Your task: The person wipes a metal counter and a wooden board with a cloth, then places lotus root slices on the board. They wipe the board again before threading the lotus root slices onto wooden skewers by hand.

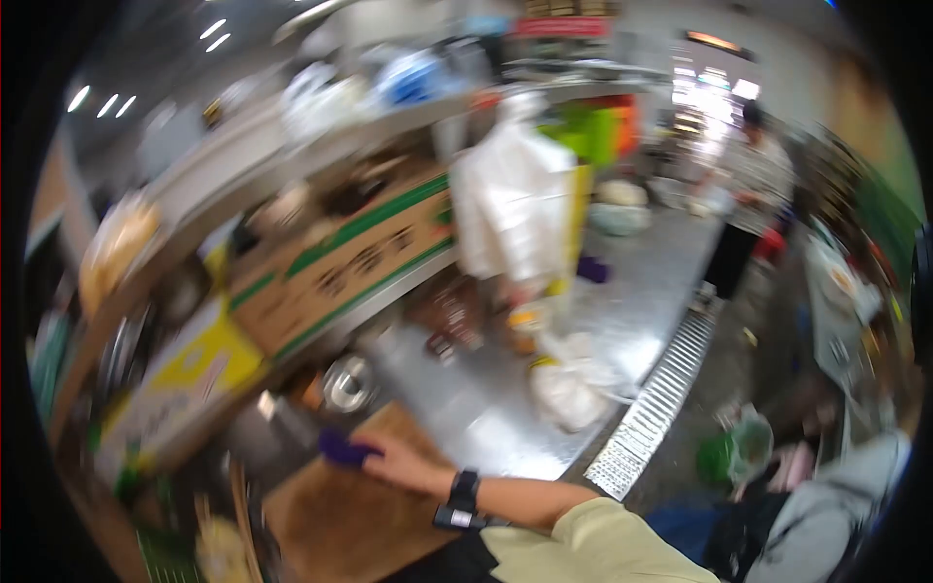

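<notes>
My right hand (400, 461) reaches leftward from the lower right, with a dark watch (465, 491) on its wrist. Its fingers are closed on a dark purple, cloth-like item (348, 449), blurred by motion. Beneath them lies a brown wooden cutting board (335, 515), on which I make out no food. Just beyond the purple item stands a round steel container (348, 383). My left hand is out of view.
Over the steel counter (486, 442), a shelf carries a cardboard box (340, 262). White plastic bags (510, 194) hang from it, and a tied white bag (573, 389) rests below. A metal drain grate (651, 408) runs along the floor. Another person (753, 189) stands farther off.
</notes>
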